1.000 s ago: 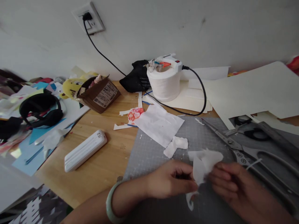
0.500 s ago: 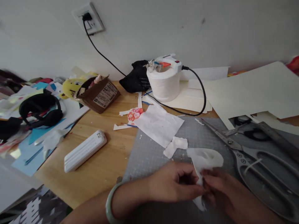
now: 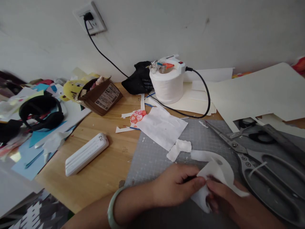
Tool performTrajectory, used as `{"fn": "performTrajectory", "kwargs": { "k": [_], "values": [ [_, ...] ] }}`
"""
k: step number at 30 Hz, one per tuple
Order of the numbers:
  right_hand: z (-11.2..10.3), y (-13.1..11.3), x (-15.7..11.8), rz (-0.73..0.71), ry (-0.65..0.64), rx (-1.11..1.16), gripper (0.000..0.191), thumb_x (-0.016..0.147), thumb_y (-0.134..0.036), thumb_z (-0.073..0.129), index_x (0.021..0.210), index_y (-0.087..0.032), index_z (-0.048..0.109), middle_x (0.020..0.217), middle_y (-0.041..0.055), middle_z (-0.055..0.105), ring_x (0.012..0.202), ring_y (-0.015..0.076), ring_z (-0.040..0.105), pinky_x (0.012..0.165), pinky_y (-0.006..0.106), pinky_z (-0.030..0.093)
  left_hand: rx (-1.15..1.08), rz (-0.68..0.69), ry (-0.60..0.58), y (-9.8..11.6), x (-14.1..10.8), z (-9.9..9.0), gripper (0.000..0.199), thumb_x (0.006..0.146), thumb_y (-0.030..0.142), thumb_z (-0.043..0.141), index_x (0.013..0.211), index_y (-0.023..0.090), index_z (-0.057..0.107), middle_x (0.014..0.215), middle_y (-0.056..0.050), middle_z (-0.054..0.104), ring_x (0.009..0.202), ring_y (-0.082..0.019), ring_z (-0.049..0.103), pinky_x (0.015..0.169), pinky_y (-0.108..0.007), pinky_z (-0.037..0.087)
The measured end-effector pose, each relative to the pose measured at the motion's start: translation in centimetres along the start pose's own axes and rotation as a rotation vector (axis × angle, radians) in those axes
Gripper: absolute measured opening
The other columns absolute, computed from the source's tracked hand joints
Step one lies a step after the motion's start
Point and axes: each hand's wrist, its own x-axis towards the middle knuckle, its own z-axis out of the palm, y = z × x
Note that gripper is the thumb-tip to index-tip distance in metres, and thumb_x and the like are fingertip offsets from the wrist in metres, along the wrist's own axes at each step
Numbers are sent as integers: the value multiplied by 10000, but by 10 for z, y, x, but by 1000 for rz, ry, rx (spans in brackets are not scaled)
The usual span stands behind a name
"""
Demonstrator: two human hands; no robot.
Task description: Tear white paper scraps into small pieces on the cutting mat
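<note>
Both hands pinch one white strip of paper (image 3: 220,167) low over the grey cutting mat (image 3: 152,170), the left hand (image 3: 177,184) with thumb and forefinger closed on it, the right hand (image 3: 228,197) gripping just beside, its lower fingers partly hidden. The strip curls up and around, one end draping over the right hand.

Crowding that hand on the right are large scissors (image 3: 240,149), a thin white sliver across their handles; beyond them lie smaller black-handled scissors (image 3: 263,136) and a dark bar (image 3: 282,143). A torn white scrap (image 3: 179,149) sits close to the strip's far end, near a blank white sheet (image 3: 163,127) and a red-patterned cutout (image 3: 137,117). On the bare wood to the left rests a white power bank (image 3: 87,155), well apart from the hands.

At the back, an open cardboard box (image 3: 106,98) leans over, something pinkish showing inside, a yellow plush toy (image 3: 71,90) beside it. A white roll (image 3: 166,90) stands upright with a white corded tool (image 3: 180,66) and an orange piece (image 3: 168,65) on top; the roll's hollow is mostly hidden.
</note>
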Motion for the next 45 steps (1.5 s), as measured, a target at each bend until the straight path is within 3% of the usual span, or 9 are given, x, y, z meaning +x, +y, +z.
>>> {"fn": "performTrajectory", "kwargs": {
  "k": [7,13,18,21,26,31,38,45],
  "values": [
    [0,0,-5,-3,65,-163,347,731,-443,552,483,-206,495,499,-11,526,536,153,473,587,278,375,56,-23,24,-3,-2,2,408,829,488,413,810,122,593,716,-42,577,654,-113,501,595,-203,371],
    [1,-2,-7,54,171,-157,232,655,-390,600,517,-210,550,572,12,600,623,184,515,649,296,377,-98,-104,36,-4,-3,2,414,842,485,384,731,112,526,654,-12,489,594,-82,423,551,-199,327],
    [6,-13,-3,53,-39,125,238,572,-358,583,447,-194,464,476,-30,446,497,113,372,520,253,339,-334,-119,87,-5,-3,3,422,782,530,473,765,113,531,640,7,474,578,-65,422,551,-186,330],
    [8,-17,-3,17,-82,262,229,583,-326,605,466,-182,470,463,-48,408,466,86,322,476,219,312,-473,-130,122,-4,-1,3,411,746,526,530,802,119,551,670,6,485,594,-63,441,577,-189,344],
    [-2,-11,-2,92,-238,473,217,633,-297,628,520,-164,499,480,-50,412,448,62,310,473,190,323,-538,-162,178,-1,0,3,399,703,516,581,757,122,552,660,6,494,578,-64,443,569,-195,339],
    [-10,-10,2,50,-391,746,241,646,-229,673,505,-155,492,464,-72,357,405,39,246,432,172,302,-561,-193,304,-2,2,-1,373,690,497,586,686,136,494,555,26,474,494,-54,398,502,-180,301],
    [1,-8,6,190,-144,448,268,597,-341,742,582,-149,555,480,-51,484,430,53,412,435,159,334,-409,-168,140,-2,-1,0,406,743,529,522,768,124,538,661,-10,525,564,-70,463,534,-179,346],
    [4,1,1,65,-25,242,229,578,-377,720,631,-178,620,582,-14,553,540,117,476,506,214,372,-230,-84,-38,-1,-2,2,464,795,539,439,910,112,577,757,-46,557,660,-103,502,607,-197,405]
  ]
}}
